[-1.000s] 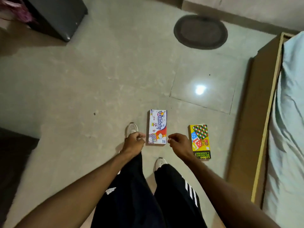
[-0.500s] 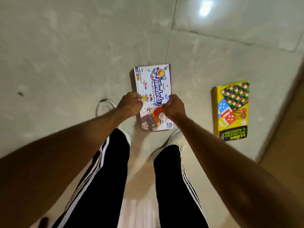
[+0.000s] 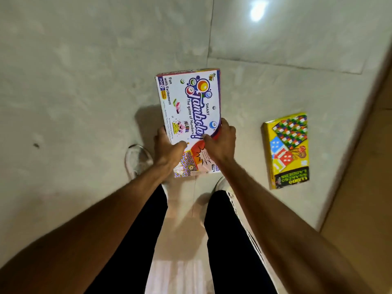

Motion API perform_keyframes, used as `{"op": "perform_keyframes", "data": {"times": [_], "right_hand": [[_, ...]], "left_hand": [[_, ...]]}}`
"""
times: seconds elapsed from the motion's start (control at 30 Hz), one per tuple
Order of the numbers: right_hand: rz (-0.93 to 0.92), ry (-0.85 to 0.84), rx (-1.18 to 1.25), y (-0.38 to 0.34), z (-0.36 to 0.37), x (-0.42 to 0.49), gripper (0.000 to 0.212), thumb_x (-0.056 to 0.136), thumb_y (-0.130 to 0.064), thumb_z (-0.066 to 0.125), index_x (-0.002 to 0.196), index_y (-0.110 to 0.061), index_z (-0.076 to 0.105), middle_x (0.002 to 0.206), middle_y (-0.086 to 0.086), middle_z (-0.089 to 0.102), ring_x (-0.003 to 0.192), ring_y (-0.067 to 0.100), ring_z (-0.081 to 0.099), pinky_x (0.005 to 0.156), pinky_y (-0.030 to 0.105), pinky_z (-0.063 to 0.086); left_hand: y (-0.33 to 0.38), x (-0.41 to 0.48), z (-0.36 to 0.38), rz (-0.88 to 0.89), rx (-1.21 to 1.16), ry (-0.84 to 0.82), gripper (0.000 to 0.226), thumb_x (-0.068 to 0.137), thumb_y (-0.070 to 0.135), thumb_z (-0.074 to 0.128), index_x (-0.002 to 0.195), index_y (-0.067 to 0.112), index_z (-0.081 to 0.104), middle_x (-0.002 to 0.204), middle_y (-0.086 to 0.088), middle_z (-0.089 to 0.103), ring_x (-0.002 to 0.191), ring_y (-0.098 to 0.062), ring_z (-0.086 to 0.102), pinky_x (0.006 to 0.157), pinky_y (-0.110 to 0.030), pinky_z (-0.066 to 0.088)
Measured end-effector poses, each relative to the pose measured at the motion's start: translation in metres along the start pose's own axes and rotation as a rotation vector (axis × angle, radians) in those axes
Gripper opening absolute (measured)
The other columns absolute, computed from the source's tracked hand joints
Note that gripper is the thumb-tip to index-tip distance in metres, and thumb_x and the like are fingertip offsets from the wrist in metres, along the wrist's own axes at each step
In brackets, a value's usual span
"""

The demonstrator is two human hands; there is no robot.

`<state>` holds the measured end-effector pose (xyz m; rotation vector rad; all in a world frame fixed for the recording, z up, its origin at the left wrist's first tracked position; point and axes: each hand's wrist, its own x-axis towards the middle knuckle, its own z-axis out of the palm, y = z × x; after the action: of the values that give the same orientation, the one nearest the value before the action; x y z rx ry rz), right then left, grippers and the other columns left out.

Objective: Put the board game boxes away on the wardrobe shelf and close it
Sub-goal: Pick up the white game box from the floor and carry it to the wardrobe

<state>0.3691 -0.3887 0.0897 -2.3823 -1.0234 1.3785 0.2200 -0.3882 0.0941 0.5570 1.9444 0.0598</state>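
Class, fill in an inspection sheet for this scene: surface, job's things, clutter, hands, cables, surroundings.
Surface: pale tiled floor, glossy, one small dark speck.
Job's things: Tambola box gripped at its long sides; yellow Ludo box flat on the floor, untouched.
Clutter: nothing seen.
Hands: left hand and right hand both grip the Tambola box, thumbs on its face.
Cables: nothing seen.
Surroundings: white shoes, black trousers, brown wooden panel at right; wardrobe not in view.

Tambola box (image 3: 191,115) now lifted off floor, gripped by left hand (image 3: 167,148) and right hand (image 3: 220,143).
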Motion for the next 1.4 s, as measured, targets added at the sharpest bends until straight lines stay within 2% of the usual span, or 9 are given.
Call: {"op": "perform_keyframes", "data": {"times": [0.27, 0.37, 0.5, 0.6, 0.67, 0.93, 1.03, 1.2, 1.4], "right_hand": [[-0.022, 0.154, 0.192, -0.171, -0.211, -0.172, 0.046, 0.070, -0.015, 0.067, 0.114, -0.020, 0.059, 0.101, 0.003, 0.061, 0.104, 0.024, 0.052, 0.080, 0.027, 0.042], [-0.020, 0.202, 0.259, -0.214, -0.273, -0.244, 0.048, 0.069, -0.021, 0.067, 0.117, -0.026, 0.059, 0.105, -0.001, 0.063, 0.103, 0.022, 0.055, 0.085, 0.035, 0.050], [0.017, 0.347, 0.392, -0.246, -0.350, -0.349, 0.051, 0.069, -0.024, 0.067, 0.120, -0.025, 0.061, 0.110, -0.001, 0.066, 0.098, 0.016, 0.060, 0.085, 0.036, 0.054], [0.060, 0.451, 0.503, -0.246, -0.375, -0.402, 0.053, 0.071, -0.025, 0.068, 0.124, -0.023, 0.060, 0.110, -0.003, 0.067, 0.095, 0.014, 0.063, 0.087, 0.038, 0.056], [0.099, 0.563, 0.624, -0.237, -0.386, -0.444, 0.048, 0.075, -0.020, 0.069, 0.123, -0.020, 0.061, 0.106, -0.008, 0.067, 0.094, 0.014, 0.064, 0.086, 0.039, 0.057], [0.356, 0.950, 0.958, -0.165, -0.383, -0.526, 0.061, 0.069, -0.042, 0.068, 0.126, -0.024, 0.058, 0.115, 0.003, 0.066, 0.097, 0.014, 0.067, 0.082, 0.042, 0.061], [0.453, 1.070, 1.043, -0.133, -0.385, -0.550, 0.059, 0.072, -0.037, 0.069, 0.127, -0.021, 0.057, 0.118, 0.005, 0.065, 0.097, 0.012, 0.067, 0.078, 0.035, 0.062], [0.580, 1.289, 1.122, -0.083, -0.395, -0.583, 0.050, 0.077, -0.022, 0.071, 0.126, -0.018, 0.060, 0.115, 0.007, 0.065, 0.093, 0.008, 0.065, 0.066, 0.014, 0.056], [0.776, 1.490, 1.183, -0.061, -0.392, -0.616, 0.051, 0.070, -0.035, 0.066, 0.120, -0.025, 0.063, 0.110, 0.002, 0.068, 0.092, 0.010, 0.065, 0.074, 0.023, 0.056]], "left_hand": [[0.174, -0.256, -0.139, 0.256, 0.087, -0.146, 0.069, 0.060, 0.025, 0.069, 0.126, 0.026, 0.048, 0.120, -0.006, 0.055, 0.106, -0.022, 0.061, 0.094, -0.046, 0.053], [0.215, -0.336, -0.183, 0.344, 0.147, -0.207, 0.072, 0.058, 0.028, 0.067, 0.127, 0.029, 0.047, 0.118, -0.007, 0.056, 0.106, -0.023, 0.061, 0.092, -0.049, 0.053], [0.267, -0.447, -0.232, 0.503, 0.260, -0.346, 0.073, 0.060, 0.031, 0.069, 0.130, 0.027, 0.047, 0.118, -0.010, 0.059, 0.098, -0.019, 0.065, 0.089, -0.044, 0.056], [0.288, -0.500, -0.244, 0.621, 0.329, -0.463, 0.064, 0.074, 0.018, 0.073, 0.132, 0.020, 0.047, 0.112, -0.009, 0.063, 0.089, -0.013, 0.065, 0.071, -0.024, 0.056], [0.295, -0.533, -0.241, 0.715, 0.427, -0.555, 0.055, 0.081, 0.009, 0.071, 0.131, 0.017, 0.048, 0.107, -0.007, 0.063, 0.084, -0.009, 0.063, 0.063, -0.016, 0.049], [0.292, -0.614, -0.155, 0.940, 0.791, -0.859, 0.063, 0.084, 0.016, 0.070, 0.139, 0.022, 0.041, 0.118, -0.014, 0.054, 0.093, -0.017, 0.065, 0.059, -0.023, 0.056], [0.278, -0.641, -0.114, 1.006, 0.933, -0.957, 0.067, 0.080, 0.027, 0.072, 0.139, 0.020, 0.043, 0.119, -0.012, 0.054, 0.093, -0.015, 0.064, 0.062, -0.021, 0.055], [0.251, -0.682, -0.041, 1.054, 1.096, -1.129, 0.074, 0.068, 0.041, 0.068, 0.137, 0.026, 0.047, 0.120, -0.011, 0.056, 0.100, -0.021, 0.065, 0.081, -0.040, 0.060], [0.220, -0.728, 0.015, 1.056, 1.283, -1.329, 0.053, 0.080, 0.022, 0.070, 0.131, 0.021, 0.054, 0.110, -0.010, 0.062, 0.091, -0.017, 0.066, 0.061, -0.018, 0.053]]}}
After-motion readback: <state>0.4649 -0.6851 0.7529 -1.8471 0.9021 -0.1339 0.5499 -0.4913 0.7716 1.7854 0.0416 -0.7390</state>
